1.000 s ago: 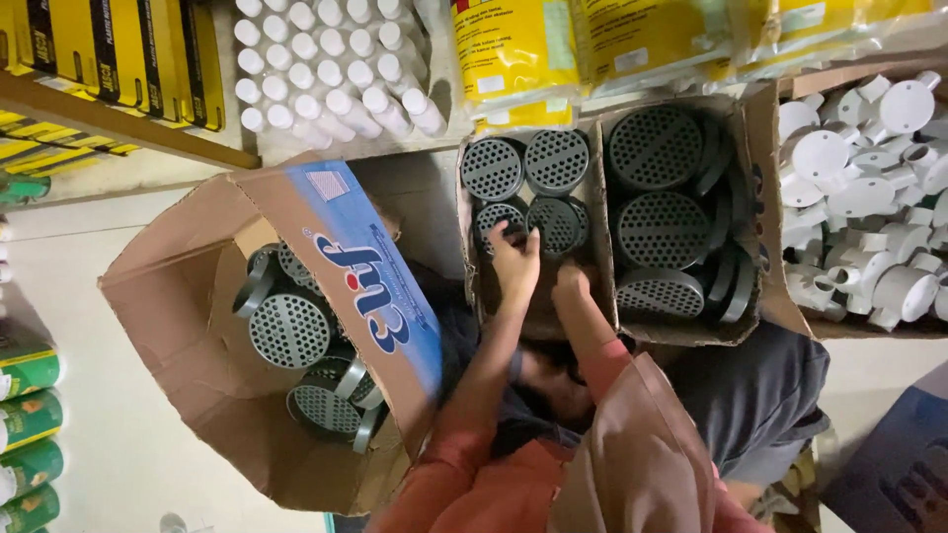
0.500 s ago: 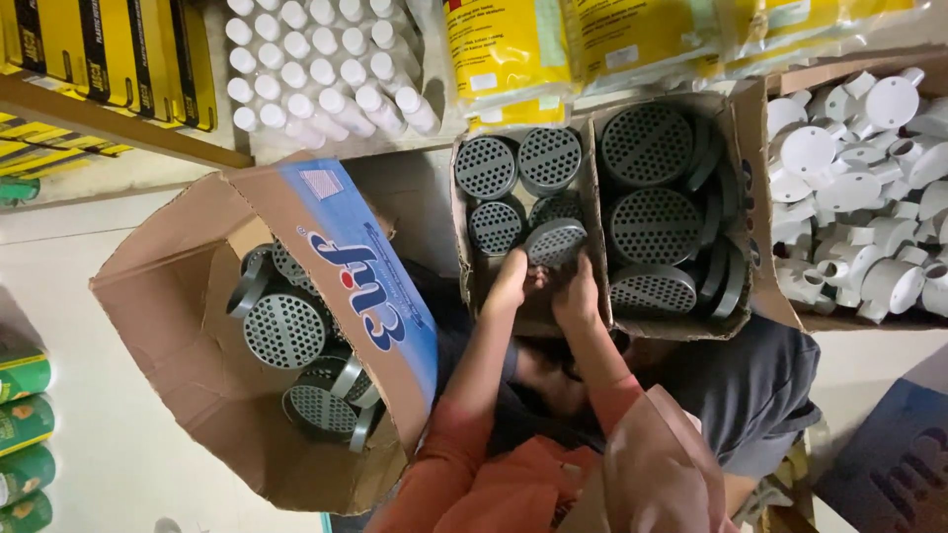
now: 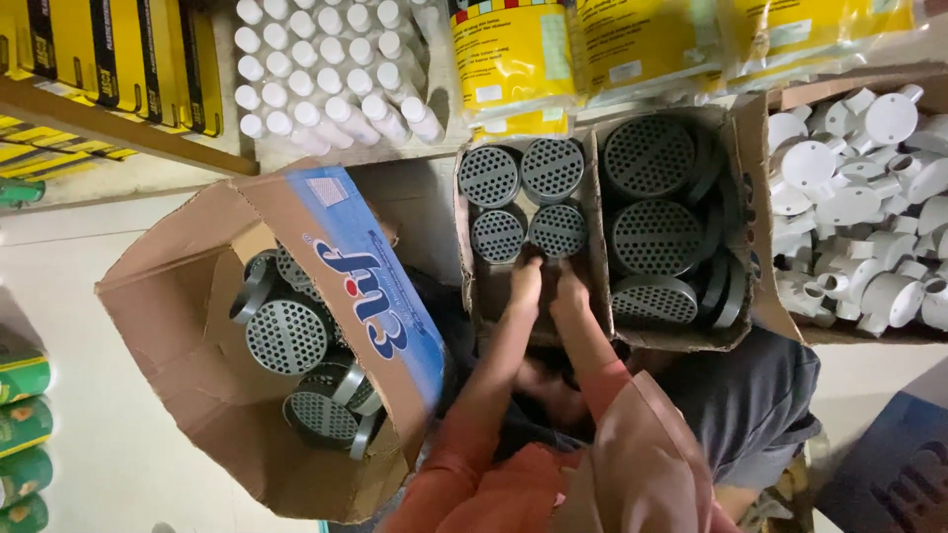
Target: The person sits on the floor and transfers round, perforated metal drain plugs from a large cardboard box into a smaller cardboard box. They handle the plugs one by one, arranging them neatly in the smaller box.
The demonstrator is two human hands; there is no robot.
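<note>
Grip: left hand and right hand rest side by side in the small carton; whether the fingers close on anything cannot be told.
Strainers: four grey perforated discs at 12 o'clock of the hands.
9 o'clock: big brown box, blue flap.
1 o'clock: yellow bags.
3 o'clock: white fittings.

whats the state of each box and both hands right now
left hand: empty, fingers inside the narrow box
right hand: empty, fingers inside the narrow box
narrow box: open, four small grey strainers at its far end
middle box: open, full of large grey strainers
big box: open, flaps up, a few strainers inside
right box: open, heaped with white fittings
</note>
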